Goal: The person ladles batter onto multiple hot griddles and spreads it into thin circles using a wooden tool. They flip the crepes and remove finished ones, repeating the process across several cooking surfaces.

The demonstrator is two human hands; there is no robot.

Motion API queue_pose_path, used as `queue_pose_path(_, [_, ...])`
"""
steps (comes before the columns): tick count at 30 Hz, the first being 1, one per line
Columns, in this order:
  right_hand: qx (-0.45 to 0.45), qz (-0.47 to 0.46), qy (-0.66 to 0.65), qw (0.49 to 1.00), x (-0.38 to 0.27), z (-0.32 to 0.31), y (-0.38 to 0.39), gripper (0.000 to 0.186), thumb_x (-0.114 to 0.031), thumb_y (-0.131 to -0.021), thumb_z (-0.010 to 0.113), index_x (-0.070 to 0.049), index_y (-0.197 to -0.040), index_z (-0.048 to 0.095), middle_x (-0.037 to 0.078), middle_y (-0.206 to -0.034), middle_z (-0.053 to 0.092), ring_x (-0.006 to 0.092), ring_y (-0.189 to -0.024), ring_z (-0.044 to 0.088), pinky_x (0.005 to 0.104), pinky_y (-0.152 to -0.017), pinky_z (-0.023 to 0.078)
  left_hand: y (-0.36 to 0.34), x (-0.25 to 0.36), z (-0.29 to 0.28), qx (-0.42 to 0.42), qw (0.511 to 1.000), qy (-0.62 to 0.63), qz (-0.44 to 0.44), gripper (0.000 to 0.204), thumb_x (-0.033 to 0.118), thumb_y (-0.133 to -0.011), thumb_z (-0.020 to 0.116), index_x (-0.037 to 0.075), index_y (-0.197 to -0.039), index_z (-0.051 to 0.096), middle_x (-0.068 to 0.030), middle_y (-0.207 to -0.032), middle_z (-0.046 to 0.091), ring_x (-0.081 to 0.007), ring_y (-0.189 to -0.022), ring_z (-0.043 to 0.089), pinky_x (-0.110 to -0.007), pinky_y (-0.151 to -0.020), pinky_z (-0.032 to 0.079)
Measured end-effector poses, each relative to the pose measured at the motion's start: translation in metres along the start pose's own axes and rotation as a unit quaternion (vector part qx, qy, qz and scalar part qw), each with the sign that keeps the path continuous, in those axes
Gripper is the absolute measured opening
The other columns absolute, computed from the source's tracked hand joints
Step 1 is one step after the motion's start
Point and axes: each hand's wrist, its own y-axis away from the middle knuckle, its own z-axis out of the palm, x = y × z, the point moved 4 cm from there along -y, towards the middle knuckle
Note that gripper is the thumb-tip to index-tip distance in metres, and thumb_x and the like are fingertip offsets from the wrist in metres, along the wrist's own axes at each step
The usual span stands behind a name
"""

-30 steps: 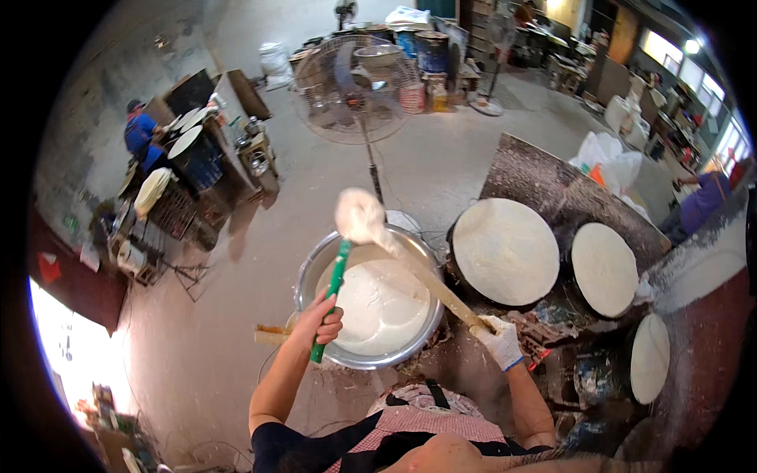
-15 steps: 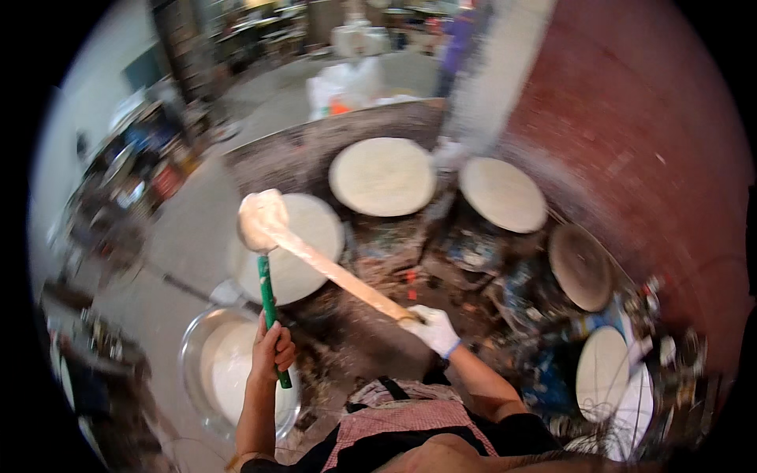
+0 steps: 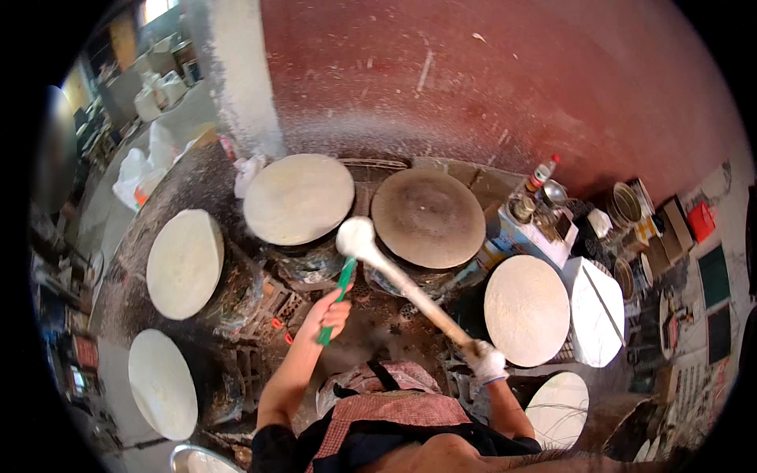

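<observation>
My bare left hand (image 3: 327, 315) is closed round the green handle of a ladle (image 3: 347, 272). At the ladle's far end is a mass of pale batter (image 3: 356, 235), which hides most of its bowl. My right hand (image 3: 487, 363), in a white glove, grips the lower end of a long wooden paddle (image 3: 426, 303). The paddle's batter-coated upper end meets the ladle's bowl. Both tools hover by the left edge of a bare brown round griddle (image 3: 428, 221). Left of it lies a griddle (image 3: 300, 197) covered with a pale round sheet.
More pale-topped griddles (image 3: 185, 264) curve round me on both sides, another (image 3: 527, 310) at the right. A metal basin rim (image 3: 189, 451) shows at the lower left. A white slab with a thin stick (image 3: 603, 303), a bottle (image 3: 542, 173) and bowls stand right, before a red wall (image 3: 473, 79).
The view has turned right. Ladle and paddle, still held together, have gone from above a pale-covered griddle by the basin to beside the bare brown griddle.
</observation>
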Motion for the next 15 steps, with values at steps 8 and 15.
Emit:
queue_pose_path(8, [0.274,-0.051,-0.213,0.937,-0.028,-0.048,-0.079,0.037,-0.028,-0.081,0.057,-0.014,-0.116,0.055,0.019,-0.087,0.062,0.0335,-0.072,0.062,0.0388,-0.064,0.048,-0.229,0.023,0.079,0.173,0.8,-0.574,-0.003,0.047,0.017,-0.092,0.045,0.016,-0.134,0.025,-0.0003,-0.054,0.039,-0.0085,-0.038,0.034,-0.026,-0.031,0.027])
queue_pose_path(15, [0.149,0.131,-0.243,0.95,0.018,0.037,-0.143,0.041,-0.012,-0.079,0.058,-0.011,-0.12,0.053,0.012,-0.099,0.064,0.0228,-0.079,0.062,0.0292,-0.067,0.048,-0.322,0.076,0.037,0.21,0.35,-0.909,0.084,0.063,0.005,-0.086,0.045,0.022,-0.141,0.019,-0.0117,-0.067,0.051,-0.0239,-0.051,0.049,-0.038,-0.048,0.042])
